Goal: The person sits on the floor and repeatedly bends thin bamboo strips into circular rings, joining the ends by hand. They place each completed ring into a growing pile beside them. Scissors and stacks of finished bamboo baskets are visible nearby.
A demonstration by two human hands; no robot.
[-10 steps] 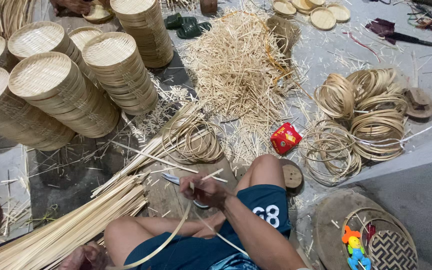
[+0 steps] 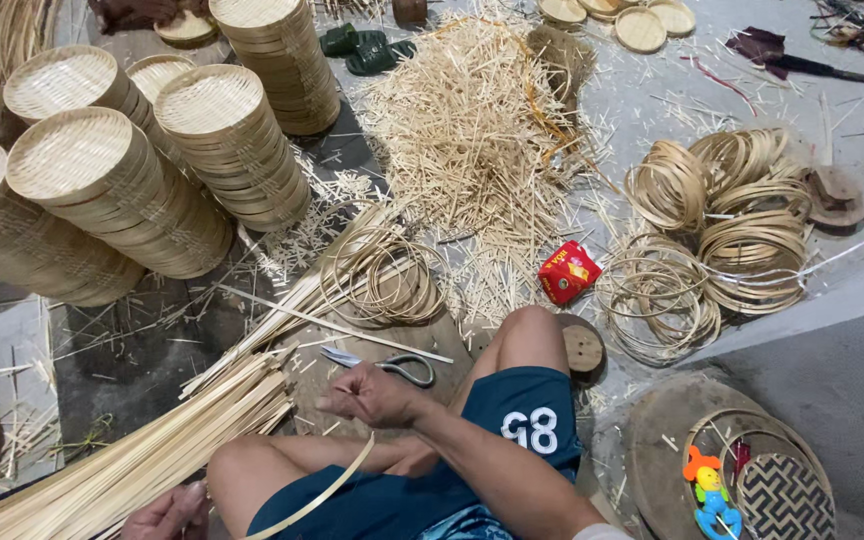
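I sit on the floor with my knees bent. My right hand (image 2: 372, 397) is closed on a thin bamboo strip (image 2: 317, 495) that curves down across my lap. My left hand (image 2: 167, 512) shows at the bottom edge, by the near end of a long bundle of bamboo strips (image 2: 152, 450); whether it holds anything I cannot tell. A pair of scissors (image 2: 392, 366) lies on the wooden board just beyond my right hand. Several thin bamboo hoops (image 2: 382, 272) lie past the scissors.
Stacks of woven bamboo trays (image 2: 112, 190) fill the left. A heap of bamboo offcuts (image 2: 472, 130) lies ahead. Coiled bamboo rings (image 2: 742, 215) and a red packet (image 2: 568, 272) sit on the right. A round woven mat and a plastic toy (image 2: 707, 490) lie at bottom right.
My right hand has drawn back from the scissors toward my body with the strip, which now curves lower across my lap.
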